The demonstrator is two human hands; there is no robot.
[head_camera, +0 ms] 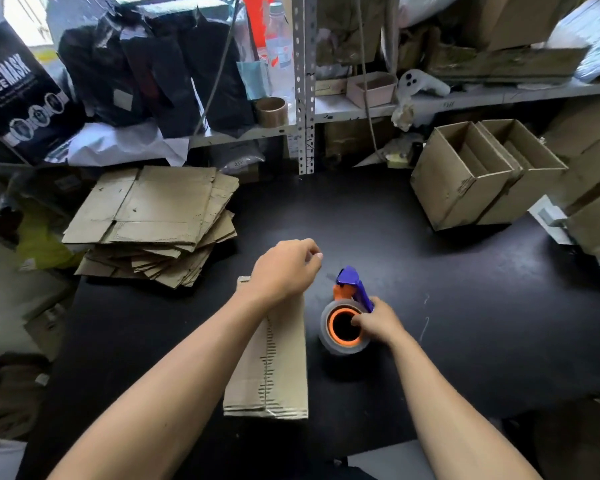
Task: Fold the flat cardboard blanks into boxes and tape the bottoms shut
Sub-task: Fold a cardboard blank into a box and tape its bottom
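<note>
Black table (430, 306); cardboard blanks (153, 220) left, shelf (465, 98) behind.

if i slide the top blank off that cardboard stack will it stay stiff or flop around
The top blank looks like thin corrugated board with creased fold lines, so it will probably hinge at those creases rather than stay flat. It is likely light for its size. The stack under it is fanned unevenly, so lower sheets may drag along.
</note>
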